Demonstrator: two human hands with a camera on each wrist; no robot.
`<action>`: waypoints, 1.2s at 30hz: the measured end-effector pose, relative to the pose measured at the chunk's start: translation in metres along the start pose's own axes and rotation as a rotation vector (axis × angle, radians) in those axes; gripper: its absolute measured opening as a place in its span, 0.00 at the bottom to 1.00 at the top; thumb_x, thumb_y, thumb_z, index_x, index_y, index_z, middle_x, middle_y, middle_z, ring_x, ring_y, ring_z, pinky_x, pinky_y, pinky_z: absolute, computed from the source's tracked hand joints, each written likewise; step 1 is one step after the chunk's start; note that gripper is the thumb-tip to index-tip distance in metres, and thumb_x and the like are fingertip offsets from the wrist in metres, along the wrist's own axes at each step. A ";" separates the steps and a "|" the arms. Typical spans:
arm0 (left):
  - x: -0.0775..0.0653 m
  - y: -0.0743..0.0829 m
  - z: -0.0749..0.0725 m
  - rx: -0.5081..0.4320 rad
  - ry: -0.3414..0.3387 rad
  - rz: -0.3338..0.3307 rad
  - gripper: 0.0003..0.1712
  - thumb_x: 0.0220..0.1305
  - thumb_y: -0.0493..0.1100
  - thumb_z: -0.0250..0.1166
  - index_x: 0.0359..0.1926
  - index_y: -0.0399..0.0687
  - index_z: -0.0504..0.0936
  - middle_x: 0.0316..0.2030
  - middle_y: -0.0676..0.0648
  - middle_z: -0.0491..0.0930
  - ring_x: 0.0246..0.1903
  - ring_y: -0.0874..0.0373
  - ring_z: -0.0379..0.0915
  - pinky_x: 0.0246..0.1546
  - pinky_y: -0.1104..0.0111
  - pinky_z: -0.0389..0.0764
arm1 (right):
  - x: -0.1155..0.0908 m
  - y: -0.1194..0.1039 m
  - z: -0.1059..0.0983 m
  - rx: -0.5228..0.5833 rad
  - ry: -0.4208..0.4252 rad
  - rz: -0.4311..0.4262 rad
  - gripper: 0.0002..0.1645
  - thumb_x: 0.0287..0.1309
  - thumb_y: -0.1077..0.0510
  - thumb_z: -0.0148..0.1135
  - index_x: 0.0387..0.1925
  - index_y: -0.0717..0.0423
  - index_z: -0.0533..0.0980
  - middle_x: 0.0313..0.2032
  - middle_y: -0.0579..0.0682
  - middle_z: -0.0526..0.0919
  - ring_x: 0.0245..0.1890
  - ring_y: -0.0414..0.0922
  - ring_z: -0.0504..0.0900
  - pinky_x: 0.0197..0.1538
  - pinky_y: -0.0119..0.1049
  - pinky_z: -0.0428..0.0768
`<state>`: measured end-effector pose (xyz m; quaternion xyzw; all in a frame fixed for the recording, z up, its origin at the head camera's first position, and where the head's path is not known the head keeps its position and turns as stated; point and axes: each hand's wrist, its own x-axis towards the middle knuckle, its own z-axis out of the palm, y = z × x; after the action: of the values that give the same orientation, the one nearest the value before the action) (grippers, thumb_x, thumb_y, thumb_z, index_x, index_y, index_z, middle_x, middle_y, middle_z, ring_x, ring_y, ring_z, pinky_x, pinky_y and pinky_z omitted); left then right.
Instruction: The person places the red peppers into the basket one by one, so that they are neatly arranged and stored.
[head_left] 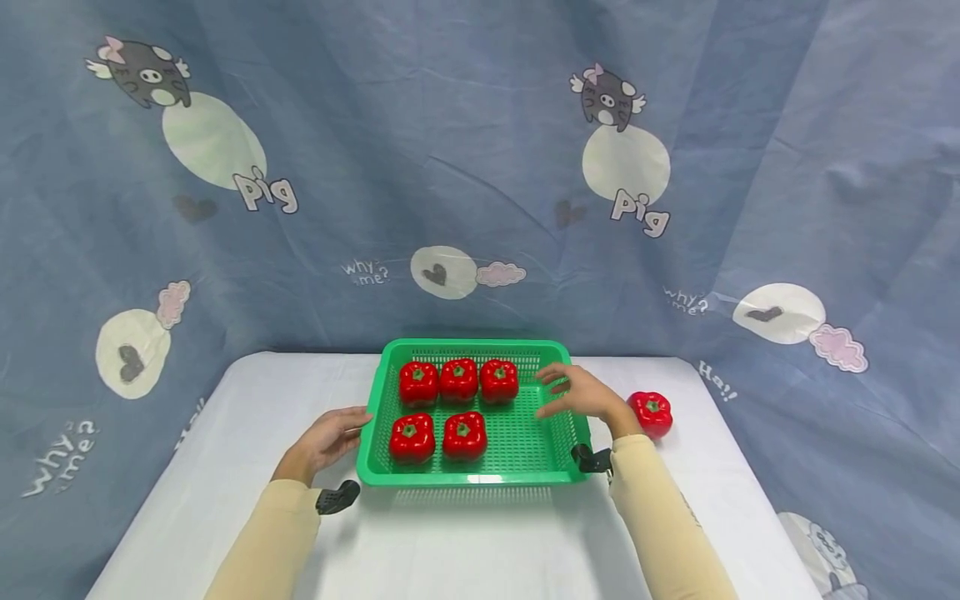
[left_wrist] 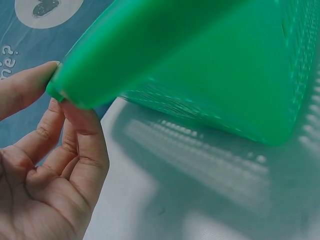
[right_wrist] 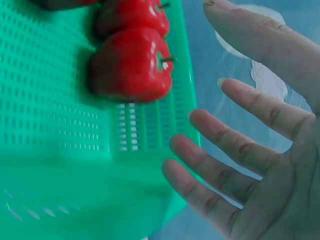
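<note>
A green plastic basket (head_left: pixel 480 479) with perforated walls holds several red bell peppers, including one (head_left: pixel 498 382) at the right of its back row. At the basket's left rim, my left hand (head_left: pixel 330 439) pinches the edge between thumb and fingers; the left wrist view shows this grip (left_wrist: pixel 55 165) closely. My right hand (head_left: pixel 576 392) hovers over the basket's right side, fingers spread and holding nothing. In the right wrist view its fingers (right_wrist: pixel 225 135) are apart from the nearest pepper (right_wrist: pixel 132 67). Another red bell pepper (head_left: pixel 650 414) lies outside, right of the basket, beside my right wrist.
The basket stands on a white table (head_left: pixel 480 550). A blue curtain (head_left: pixel 480 167) with pig prints hangs behind and around the table. Inside the basket, bare mesh floor (head_left: pixel 525 437) shows at the front right.
</note>
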<state>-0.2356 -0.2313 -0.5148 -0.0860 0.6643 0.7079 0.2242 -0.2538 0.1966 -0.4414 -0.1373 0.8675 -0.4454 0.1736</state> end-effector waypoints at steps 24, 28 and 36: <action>-0.003 -0.002 0.001 -0.001 0.019 -0.001 0.33 0.69 0.41 0.58 0.68 0.27 0.59 0.49 0.47 0.78 0.44 0.62 0.78 0.52 0.67 0.79 | -0.018 0.053 -0.048 -0.050 0.193 0.071 0.40 0.49 0.57 0.74 0.62 0.63 0.68 0.62 0.65 0.69 0.64 0.64 0.65 0.64 0.58 0.68; -0.003 -0.004 0.001 -0.002 0.020 0.003 0.34 0.68 0.41 0.60 0.67 0.27 0.60 0.49 0.47 0.79 0.45 0.61 0.78 0.52 0.67 0.79 | -0.025 0.065 -0.054 -0.085 0.239 0.092 0.40 0.47 0.55 0.75 0.61 0.59 0.69 0.62 0.63 0.69 0.65 0.63 0.62 0.64 0.62 0.64; -0.001 -0.006 0.001 0.004 0.017 0.002 0.33 0.68 0.41 0.60 0.67 0.28 0.61 0.54 0.44 0.77 0.47 0.60 0.77 0.53 0.66 0.78 | -0.040 0.087 -0.065 -0.137 0.243 0.111 0.42 0.48 0.56 0.74 0.64 0.57 0.66 0.66 0.64 0.61 0.66 0.64 0.57 0.62 0.67 0.63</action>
<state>-0.2323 -0.2308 -0.5197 -0.0908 0.6678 0.7060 0.2178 -0.2523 0.3084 -0.4704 -0.0457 0.9167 -0.3884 0.0817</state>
